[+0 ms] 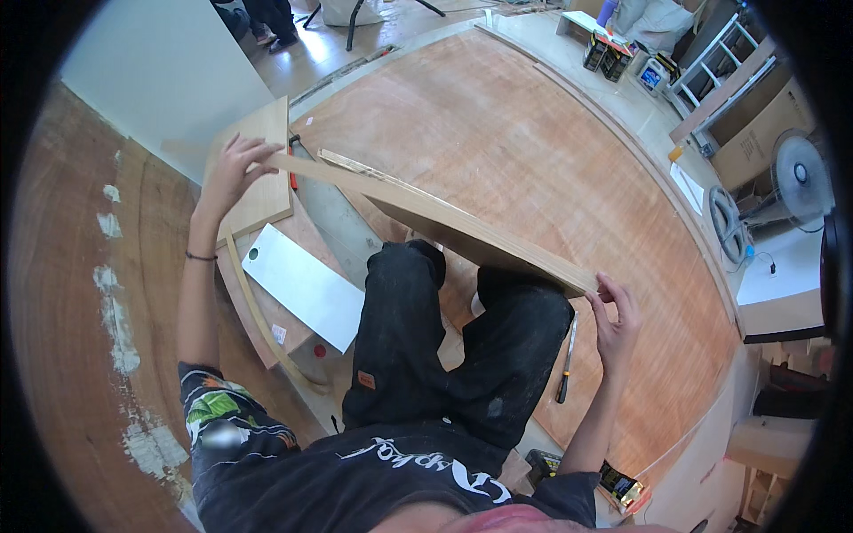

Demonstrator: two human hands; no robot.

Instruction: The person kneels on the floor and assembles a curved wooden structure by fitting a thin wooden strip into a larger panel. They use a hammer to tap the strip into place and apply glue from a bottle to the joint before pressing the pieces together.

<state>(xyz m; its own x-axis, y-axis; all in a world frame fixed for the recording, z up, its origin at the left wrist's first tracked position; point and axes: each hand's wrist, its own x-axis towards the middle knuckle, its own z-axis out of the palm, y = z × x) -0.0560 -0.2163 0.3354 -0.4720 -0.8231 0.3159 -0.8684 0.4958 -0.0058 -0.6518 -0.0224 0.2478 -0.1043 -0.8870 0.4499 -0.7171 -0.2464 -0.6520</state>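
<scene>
A wooden board (462,242) rests on edge across my thighs, its narrow edge turned up. Along that edge runs a thin, light wood-coloured edging strip (322,174), which continues past the board's left end. My left hand (235,176) is raised at the far left, fingers pinching the strip's free end. At the board's right corner, my right hand (617,322) is closed, thumb and fingers gripping the strip and board edge together. How firmly the strip sits on the board I cannot tell.
Left of my legs lie a white panel (306,284), a pale wood board (253,191), a hammer (296,140) and a curved loose strip (262,324). A tool with a dark handle (564,377) lies right of my knee. A fan (795,178) and ladder (720,58) stand at right.
</scene>
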